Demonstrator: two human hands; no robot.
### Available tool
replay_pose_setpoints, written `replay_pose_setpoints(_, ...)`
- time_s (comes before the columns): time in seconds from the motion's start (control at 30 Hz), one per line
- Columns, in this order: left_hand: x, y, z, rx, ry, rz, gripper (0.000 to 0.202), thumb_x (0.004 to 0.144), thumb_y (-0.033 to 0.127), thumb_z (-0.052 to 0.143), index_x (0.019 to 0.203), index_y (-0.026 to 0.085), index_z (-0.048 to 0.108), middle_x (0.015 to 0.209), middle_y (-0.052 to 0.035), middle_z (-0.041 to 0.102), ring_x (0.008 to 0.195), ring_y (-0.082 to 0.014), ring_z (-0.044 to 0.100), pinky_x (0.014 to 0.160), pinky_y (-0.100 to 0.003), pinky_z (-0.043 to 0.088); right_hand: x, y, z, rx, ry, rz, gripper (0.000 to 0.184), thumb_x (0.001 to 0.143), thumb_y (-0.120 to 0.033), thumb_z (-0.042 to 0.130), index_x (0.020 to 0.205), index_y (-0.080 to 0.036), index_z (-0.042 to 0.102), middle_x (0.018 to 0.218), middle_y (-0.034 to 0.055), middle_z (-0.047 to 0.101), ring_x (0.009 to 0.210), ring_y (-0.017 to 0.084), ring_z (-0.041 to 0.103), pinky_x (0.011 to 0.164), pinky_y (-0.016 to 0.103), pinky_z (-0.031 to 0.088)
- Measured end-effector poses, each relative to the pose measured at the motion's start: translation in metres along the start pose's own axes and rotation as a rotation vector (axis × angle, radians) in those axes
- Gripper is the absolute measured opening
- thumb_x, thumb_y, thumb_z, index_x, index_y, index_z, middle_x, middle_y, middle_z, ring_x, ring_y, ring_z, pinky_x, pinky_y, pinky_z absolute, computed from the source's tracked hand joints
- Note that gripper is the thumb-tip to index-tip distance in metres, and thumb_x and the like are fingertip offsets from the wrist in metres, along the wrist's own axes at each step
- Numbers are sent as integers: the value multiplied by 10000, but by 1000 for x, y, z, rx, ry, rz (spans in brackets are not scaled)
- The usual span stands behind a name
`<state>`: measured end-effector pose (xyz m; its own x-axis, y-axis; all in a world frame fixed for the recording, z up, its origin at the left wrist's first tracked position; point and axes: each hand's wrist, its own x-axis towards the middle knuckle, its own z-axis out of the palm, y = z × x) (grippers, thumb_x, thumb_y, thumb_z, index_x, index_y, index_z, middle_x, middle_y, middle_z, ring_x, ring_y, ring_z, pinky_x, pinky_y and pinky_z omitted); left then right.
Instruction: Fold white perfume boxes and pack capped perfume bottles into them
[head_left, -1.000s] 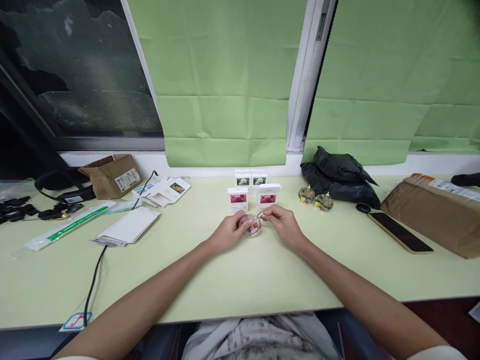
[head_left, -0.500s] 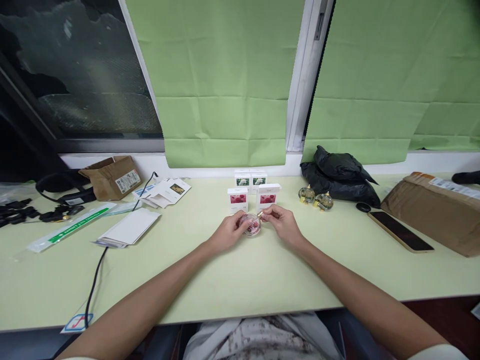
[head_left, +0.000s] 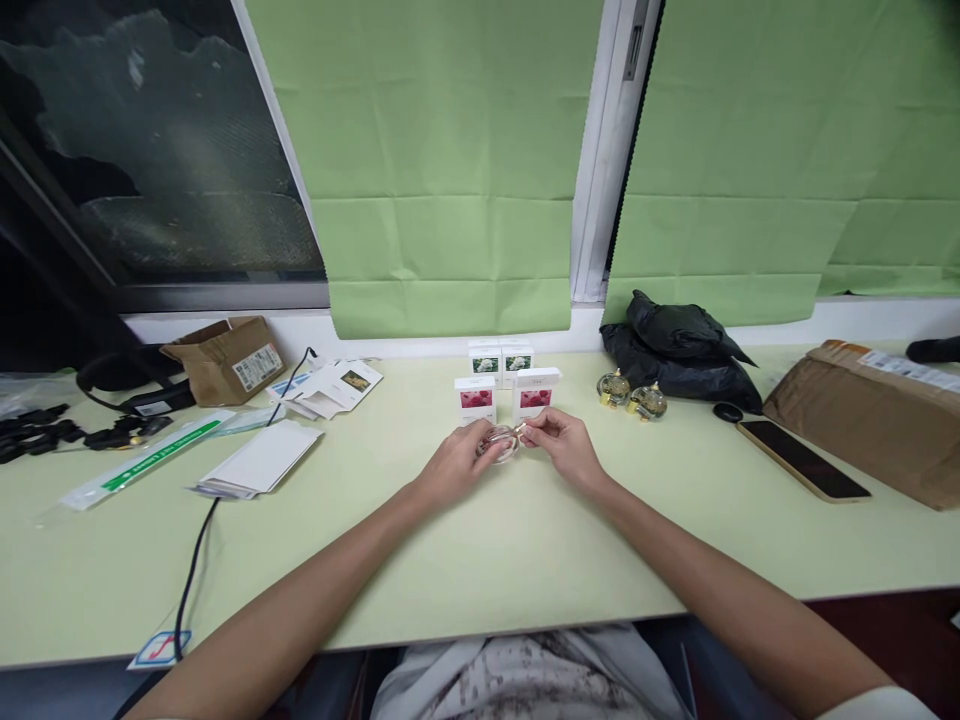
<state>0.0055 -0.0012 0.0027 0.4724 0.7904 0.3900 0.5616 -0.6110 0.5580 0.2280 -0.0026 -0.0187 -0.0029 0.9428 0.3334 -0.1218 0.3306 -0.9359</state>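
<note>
My left hand is closed round a small round glass bottle, fingers behind it and thumb in front. Its clear wall shows, but the contents are hard to see at this angle. At the bottle's gold-coloured neck, the fingertips of my right hand are pinched together on the small metal fitting. Just behind my hands stand two white boxes with pink-flower pictures, a left box and a right box. Farther back are white boxes with white-flower pictures.
Two round glass bottles with gold fittings stand to the right, before black plastic bags. Farther right lie a phone and a brown parcel. On the left are flattened white cartons, a cable and an open cardboard box.
The bottle has tipped in my hands: its round face with pink contents faced me before, and now it appears flatter and more edge-on. Both hands keep their hold.
</note>
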Motion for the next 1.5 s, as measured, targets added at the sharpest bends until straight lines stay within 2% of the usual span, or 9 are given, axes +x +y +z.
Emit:
replay_pose_setpoints(0.1, 1, -1, -1, -101, -20, -33, 376, 1041, 553, 482, 1050, 208, 633, 908, -30, 701, 783, -191, 603, 717, -294, 437, 2, -4, 0, 30, -18, -6, 421, 703, -556, 900, 773, -216, 661, 862, 34, 743, 770, 207, 710, 828, 430, 632)
replay_pose_setpoints(0.3, 3, -3, 2, -282, -39, -72, 389, 1039, 555, 490, 1048, 193, 632, 924, -17, 677, 802, -172, 585, 717, -279, 441, 5, -8, -3, 34, -58, -19, 395, 753, -556, 869, 830, -219, 679, 923, 37, 771, 820, 203, 730, 853, 430, 639)
replay_pose_setpoints(0.57, 2, -4, 7, -358, -40, -102, 393, 1029, 554, 513, 1045, 183, 642, 901, -17, 661, 789, -167, 577, 714, -275, 450, 0, -9, -2, 35, -35, -56, 364, 755, -522, 881, 809, -209, 704, 924, 46, 770, 844, 206, 715, 880, 438, 639)
replay_pose_setpoints(0.77, 4, -4, 8, -495, -76, -121, 418, 1020, 571, 517, 1017, 169, 634, 926, -26, 642, 822, -173, 586, 707, -264, 471, 0, -7, -2, 77, -41, -39, 353, 733, -493, 903, 786, -206, 705, 934, 46, 775, 852, 209, 719, 869, 427, 642)
replay_pose_setpoints(1.0, 2, -3, 8, -380, -61, -116, 382, 1024, 548, 520, 987, 179, 612, 840, 3, 604, 743, -153, 535, 671, -263, 418, 0, -1, -4, 68, -66, -44, 315, 779, -475, 875, 797, -212, 703, 936, 40, 761, 867, 213, 716, 876, 426, 642)
replay_pose_setpoints(1.2, 2, -4, 8, -296, -32, -89, 389, 1029, 554, 515, 1005, 183, 627, 846, 3, 623, 744, -154, 525, 680, -269, 392, 0, -1, -3, 56, -62, -59, 317, 785, -475, 869, 781, -210, 694, 930, 37, 755, 867, 213, 713, 869, 423, 637)
replay_pose_setpoints(1.37, 5, -10, 9, -477, -76, -93, 406, 1024, 563, 527, 995, 171, 627, 886, -13, 617, 795, -161, 558, 709, -263, 438, 1, -5, -3, 73, -61, -41, 330, 753, -467, 891, 781, -210, 687, 936, 41, 774, 858, 210, 721, 874, 422, 636)
replay_pose_setpoints(1.5, 9, -14, 11, -612, -117, -114, 461, 1003, 604, 548, 933, 154, 625, 848, -25, 613, 757, -161, 560, 685, -267, 457, 0, -9, -2, 89, -67, -35, 337, 744, -467, 897, 780, -210, 682, 963, 56, 792, 888, 225, 734, 872, 436, 639)
